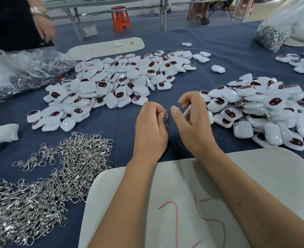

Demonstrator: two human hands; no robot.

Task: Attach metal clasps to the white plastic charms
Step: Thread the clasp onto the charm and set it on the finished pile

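I am reading a red handwritten "25" on the near white board (255, 176), both forearms lying across it. A far white board (93, 49) is carrying a small red mark I cannot make out. My left hand (150, 129) is curling knuckles-up, fingertips pinching a metal clasp (166, 117) that is dangling over the blue cloth (115, 122). My right hand (194, 120) is sitting just right of it, thumb out, fingers curled round a white charm (187, 111), mostly hidden. Loose clasps (58, 172) are heaping near left. Charm piles are lying far centre (119, 83) and right (265, 111), the right pile showing clasps among the charms.
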